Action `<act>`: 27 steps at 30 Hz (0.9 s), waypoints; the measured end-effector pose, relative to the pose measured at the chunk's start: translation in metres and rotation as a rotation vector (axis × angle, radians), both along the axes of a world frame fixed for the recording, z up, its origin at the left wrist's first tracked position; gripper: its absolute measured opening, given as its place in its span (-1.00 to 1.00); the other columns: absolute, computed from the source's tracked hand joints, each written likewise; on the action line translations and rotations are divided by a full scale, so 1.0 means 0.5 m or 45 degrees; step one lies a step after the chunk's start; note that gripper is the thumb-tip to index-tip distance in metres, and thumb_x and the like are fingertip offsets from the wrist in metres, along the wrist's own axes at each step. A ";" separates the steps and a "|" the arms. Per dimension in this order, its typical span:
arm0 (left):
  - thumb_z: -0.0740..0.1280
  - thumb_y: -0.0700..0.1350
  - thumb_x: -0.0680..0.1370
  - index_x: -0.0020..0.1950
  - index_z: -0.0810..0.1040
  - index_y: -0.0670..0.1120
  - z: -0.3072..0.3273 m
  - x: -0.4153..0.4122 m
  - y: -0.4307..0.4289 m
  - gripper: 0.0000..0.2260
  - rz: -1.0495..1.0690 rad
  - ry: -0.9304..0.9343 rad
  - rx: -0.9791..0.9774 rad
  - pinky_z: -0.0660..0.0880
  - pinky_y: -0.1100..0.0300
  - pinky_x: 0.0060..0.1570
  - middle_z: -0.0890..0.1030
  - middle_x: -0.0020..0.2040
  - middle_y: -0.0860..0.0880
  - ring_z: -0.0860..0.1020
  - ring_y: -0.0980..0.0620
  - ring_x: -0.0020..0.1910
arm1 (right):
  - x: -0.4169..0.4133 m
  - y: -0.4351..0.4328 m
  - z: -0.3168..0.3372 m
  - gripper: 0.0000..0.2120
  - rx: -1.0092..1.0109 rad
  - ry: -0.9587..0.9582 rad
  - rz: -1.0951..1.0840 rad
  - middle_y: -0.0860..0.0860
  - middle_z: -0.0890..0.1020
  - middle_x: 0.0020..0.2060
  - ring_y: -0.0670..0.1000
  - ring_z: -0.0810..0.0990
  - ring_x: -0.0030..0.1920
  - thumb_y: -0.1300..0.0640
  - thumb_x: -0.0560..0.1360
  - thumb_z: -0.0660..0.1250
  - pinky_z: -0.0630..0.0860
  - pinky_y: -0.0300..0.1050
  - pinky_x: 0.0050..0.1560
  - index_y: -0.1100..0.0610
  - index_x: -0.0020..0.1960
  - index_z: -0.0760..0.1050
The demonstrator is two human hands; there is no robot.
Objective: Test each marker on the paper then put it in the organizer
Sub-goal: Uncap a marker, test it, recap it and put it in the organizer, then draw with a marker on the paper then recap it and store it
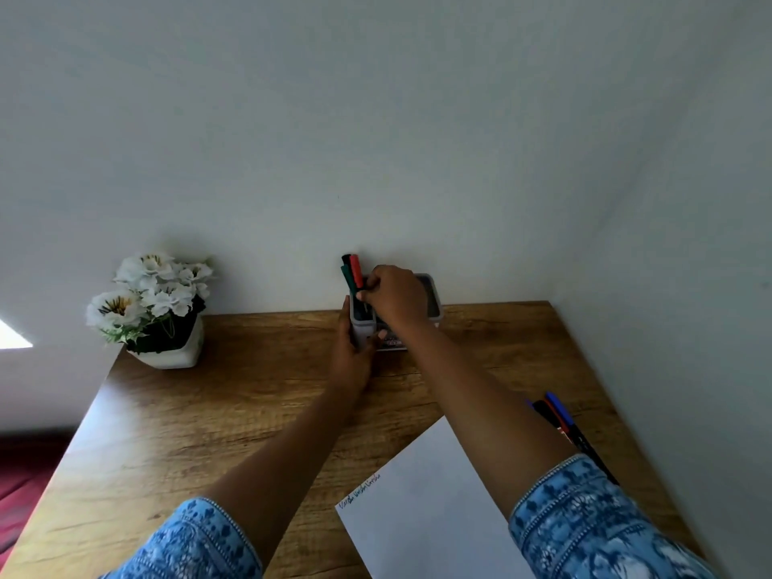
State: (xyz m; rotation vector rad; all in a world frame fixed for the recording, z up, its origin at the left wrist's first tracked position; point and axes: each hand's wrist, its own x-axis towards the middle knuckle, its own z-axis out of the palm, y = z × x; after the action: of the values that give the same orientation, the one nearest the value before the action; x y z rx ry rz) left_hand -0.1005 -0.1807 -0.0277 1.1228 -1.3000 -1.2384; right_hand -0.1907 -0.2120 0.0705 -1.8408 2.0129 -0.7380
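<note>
A grey organizer stands at the far edge of the wooden table, against the wall. My left hand grips its left compartment from the front. My right hand is over that compartment, fingers pinched on a marker whose barrel points down into it. Three markers, capped red, green and black, stick up out of the same compartment. A white paper with short scribbles along its top left edge lies near me on the right. Loose markers lie beside it, partly hidden by my right arm.
A white pot of white flowers stands at the table's far left corner. Walls close the far and right sides of the table. The table's left edge drops off to a red floor.
</note>
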 end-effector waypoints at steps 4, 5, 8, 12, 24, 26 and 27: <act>0.37 -0.25 0.51 0.55 0.11 -0.07 -0.002 0.001 0.000 -0.32 -0.015 0.000 -0.011 0.41 0.22 0.28 0.37 0.41 -0.01 0.39 0.12 0.33 | 0.002 0.007 -0.007 -0.77 -0.046 0.016 -0.056 0.10 0.64 -0.01 0.07 0.60 -0.04 0.10 0.48 0.37 0.50 -0.11 -0.16 0.18 0.08 0.52; 0.37 -0.24 0.51 0.54 0.12 -0.06 -0.003 0.003 0.002 -0.33 -0.015 0.000 -0.008 0.41 0.19 0.27 0.38 0.40 -0.01 0.40 0.11 0.32 | 0.002 0.017 -0.007 -0.79 -0.063 0.010 -0.067 0.09 0.64 -0.01 0.06 0.61 -0.06 0.11 0.49 0.35 0.50 -0.15 -0.19 0.16 0.08 0.52; 0.37 -0.20 0.52 0.50 0.19 -0.01 -0.007 0.013 0.011 -0.39 -0.002 -0.075 0.036 0.44 0.16 0.23 0.42 0.35 0.02 0.43 0.07 0.29 | -0.004 0.064 -0.002 -0.84 -0.125 -0.002 -0.070 0.03 0.65 -0.05 -0.01 0.63 -0.16 0.12 0.51 0.33 0.38 -0.33 -0.38 0.12 0.06 0.54; 0.36 -0.10 0.54 0.46 0.28 0.01 0.001 0.037 0.066 -0.49 -0.030 -0.192 0.194 0.41 0.30 0.11 0.45 0.36 0.01 0.43 0.04 0.30 | -0.024 0.151 -0.013 -0.86 -0.194 -0.090 -0.053 0.00 0.66 -0.08 -0.07 0.62 -0.15 0.10 0.51 0.33 0.55 -0.25 -0.23 0.10 0.05 0.55; -0.01 0.47 0.42 0.49 0.23 0.13 -0.038 0.166 0.256 -0.28 -0.601 -1.199 -0.310 0.14 0.04 0.46 0.19 0.51 0.15 0.15 0.14 0.47 | -0.171 0.407 -0.124 -0.90 0.072 0.169 -0.548 -0.02 0.58 -0.19 -0.02 0.56 -0.17 0.09 0.52 0.31 0.37 -0.20 -0.22 0.08 -0.01 0.53; -0.08 0.46 0.43 0.47 0.27 0.13 -0.042 0.161 0.253 -0.29 -0.614 -1.251 -0.442 0.07 -0.02 0.48 0.22 0.50 0.14 0.08 0.16 0.48 | -0.198 0.428 -0.135 -0.85 0.081 0.221 -0.631 0.05 0.62 -0.07 0.05 0.59 -0.09 0.11 0.50 0.33 0.42 -0.14 -0.21 0.09 0.05 0.55; -0.11 0.47 0.43 0.46 0.27 0.15 -0.042 0.159 0.253 -0.29 -0.627 -1.276 -0.485 0.02 -0.02 0.49 0.22 0.50 0.13 0.06 0.17 0.48 | -0.209 0.435 -0.139 -0.81 0.094 0.249 -0.665 0.08 0.62 -0.01 0.08 0.60 -0.03 0.10 0.50 0.33 0.47 -0.08 -0.15 0.11 0.09 0.54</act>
State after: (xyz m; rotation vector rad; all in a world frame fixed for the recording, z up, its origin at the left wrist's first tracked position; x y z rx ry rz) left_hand -0.0208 -0.0541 -0.0490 1.2068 -2.5591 -0.6516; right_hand -0.2951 0.0056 0.0010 -1.3966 2.6538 -0.6147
